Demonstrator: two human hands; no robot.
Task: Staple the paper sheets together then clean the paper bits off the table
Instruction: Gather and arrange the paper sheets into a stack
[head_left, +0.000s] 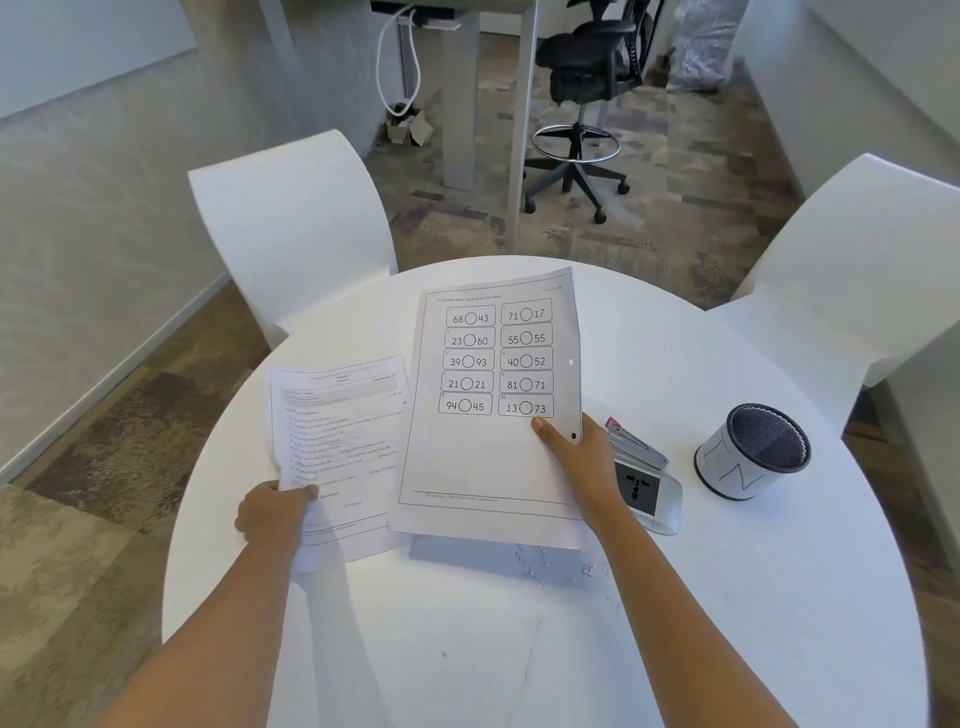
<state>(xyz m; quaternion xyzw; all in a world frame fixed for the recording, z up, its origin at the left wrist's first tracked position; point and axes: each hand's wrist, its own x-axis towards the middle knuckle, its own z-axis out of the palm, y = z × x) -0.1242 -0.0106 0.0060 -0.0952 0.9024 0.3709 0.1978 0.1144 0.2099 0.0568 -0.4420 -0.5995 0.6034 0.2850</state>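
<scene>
Left hand pinches a text worksheet in a closed grip; right hand grips a number worksheet, raised above the counter. Paper bits lie near its centre, a stapler toward its right edge.

Before you: round white table. Resting on it: stapler, clear-cased device just beside it, mesh cup apart, scattered paper bits.
</scene>
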